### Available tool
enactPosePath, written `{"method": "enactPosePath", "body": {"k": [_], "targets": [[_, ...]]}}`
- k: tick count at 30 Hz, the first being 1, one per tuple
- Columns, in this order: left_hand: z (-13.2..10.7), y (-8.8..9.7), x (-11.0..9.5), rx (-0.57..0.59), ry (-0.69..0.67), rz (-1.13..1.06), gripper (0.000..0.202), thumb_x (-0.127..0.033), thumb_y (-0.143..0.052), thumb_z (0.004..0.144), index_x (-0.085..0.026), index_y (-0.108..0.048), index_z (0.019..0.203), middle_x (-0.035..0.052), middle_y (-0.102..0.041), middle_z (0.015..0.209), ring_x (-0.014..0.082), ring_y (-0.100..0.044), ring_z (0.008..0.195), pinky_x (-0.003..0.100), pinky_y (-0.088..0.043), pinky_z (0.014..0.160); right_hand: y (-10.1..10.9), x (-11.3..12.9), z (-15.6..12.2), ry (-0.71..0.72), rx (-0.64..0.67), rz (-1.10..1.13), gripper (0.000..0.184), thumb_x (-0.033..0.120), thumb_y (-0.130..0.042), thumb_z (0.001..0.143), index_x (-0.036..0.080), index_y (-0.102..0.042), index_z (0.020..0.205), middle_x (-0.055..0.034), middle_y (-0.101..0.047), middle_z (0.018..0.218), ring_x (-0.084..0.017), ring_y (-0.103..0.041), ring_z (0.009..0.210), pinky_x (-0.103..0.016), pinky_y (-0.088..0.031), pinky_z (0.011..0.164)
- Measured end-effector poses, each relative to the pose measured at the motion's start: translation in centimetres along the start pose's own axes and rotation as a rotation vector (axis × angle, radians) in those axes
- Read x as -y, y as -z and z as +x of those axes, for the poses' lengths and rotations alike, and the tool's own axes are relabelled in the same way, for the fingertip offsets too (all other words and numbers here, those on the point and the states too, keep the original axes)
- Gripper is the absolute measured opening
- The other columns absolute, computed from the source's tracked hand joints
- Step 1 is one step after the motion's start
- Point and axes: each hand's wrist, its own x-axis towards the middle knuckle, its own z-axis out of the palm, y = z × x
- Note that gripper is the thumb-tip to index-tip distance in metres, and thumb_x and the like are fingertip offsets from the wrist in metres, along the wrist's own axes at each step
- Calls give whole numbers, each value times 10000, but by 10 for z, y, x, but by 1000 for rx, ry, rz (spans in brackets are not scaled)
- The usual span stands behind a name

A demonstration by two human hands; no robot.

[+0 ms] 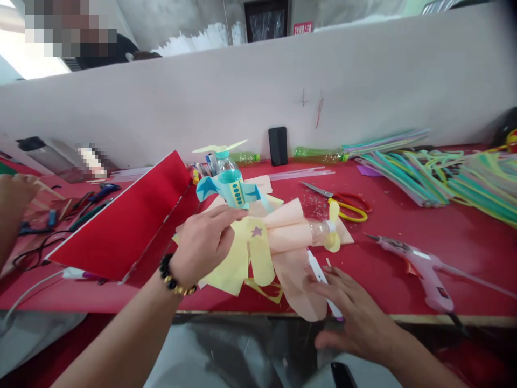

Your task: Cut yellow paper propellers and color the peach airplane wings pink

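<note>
A model plane made from a clear plastic bottle wrapped in peach paper [286, 237] lies in front of me, with a yellow propeller [332, 241] at its capped end. A yellow paper strip [262, 264] with a purple star crosses its rear. My left hand [208, 245] is over the yellow paper sheets [230, 261], index finger stretched toward the plane's tail; its other fingertips are partly hidden. My right hand [349, 307] has fingers spread beside a slim white pen-like tool [323, 283] with purple ends, lying across the peach wing. A finished-looking blue bottle plane [234, 188] stands behind.
Red-and-yellow scissors [347, 207] and a pink glue gun [420, 264] lie to the right. Bundles of coloured strips [424, 178] and a black phone [278, 146] are at the back. A red board [125, 221] leans on the left; beyond it another person's hand [18, 196] shows.
</note>
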Motion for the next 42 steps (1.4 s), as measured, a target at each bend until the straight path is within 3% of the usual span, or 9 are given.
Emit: {"method": "enactPosePath", "body": {"k": [2,7,13,17,21,26,33,37,42], "targets": [[-22,1,-23,-14,-7,-192,287,-140,-436,871,-200,-684,1002,37,-712,1014,157,-665,910,273,-531,806,-1,0,0,-12,7,4,817,681,-673,685,191,-503,1316,-154,-653,1253,-319,-596,1178,-476,-458,1033],[-62,-27,-64,271,-64,-263,281,-237,-434,934,-243,-631,1135,33,-681,1137,161,-659,968,286,-532,833,-2,1,3,-54,1,-27,714,610,-672,743,169,-498,1277,-175,-649,1245,-328,-580,1193,-518,-457,1016],[-77,-55,-65,374,-15,-68,361,-285,-440,941,-232,-523,1289,57,-613,1240,202,-651,979,340,-554,794,-1,6,17,-133,57,-97,582,498,-632,824,158,-463,1265,-172,-626,1276,-333,-596,1156,-538,-459,989],[-75,-57,-60,455,16,66,308,-248,-370,962,-227,-637,1112,53,-636,1142,184,-661,885,309,-541,734,1,2,25,-141,51,-112,483,446,-596,864,154,-475,1228,-158,-652,1218,-314,-616,1101,-514,-449,983],[-77,-55,-57,417,100,174,318,-159,-385,917,-210,-642,1097,57,-587,1277,160,-662,858,283,-525,703,1,-3,26,-164,6,-130,509,508,-585,860,148,-492,1207,-155,-675,1143,-311,-627,1044,-491,-471,932],[-80,-60,-65,426,-102,90,470,-145,-457,854,-215,-504,1316,60,-577,1323,193,-642,1018,300,-528,730,3,1,22,-153,-1,-139,520,507,-596,855,152,-478,1217,-157,-661,1151,-310,-613,1050,-476,-461,930],[-86,-46,-46,291,141,83,258,-142,-465,822,-226,-663,964,9,-692,1103,178,-668,933,281,-504,754,3,10,13,-136,-6,-123,461,473,-593,865,149,-494,1178,-144,-660,1065,-295,-594,968,-449,-485,860],[-72,-42,-33,79,340,31,288,-379,-504,873,-232,-618,1093,23,-653,1214,211,-665,974,317,-503,816,-1,9,10,-139,-33,-112,476,478,-608,854,144,-501,1175,-145,-655,1060,-293,-583,961,-446,-490,847],[-37,-57,-18,180,423,-86,683,-659,-552,778,-204,-495,1283,90,-614,1279,291,-630,1076,367,-496,856,-1,9,8,-140,-30,-122,470,472,-602,860,139,-505,1177,-151,-653,1064,-296,-578,969,-452,-487,853]]}}
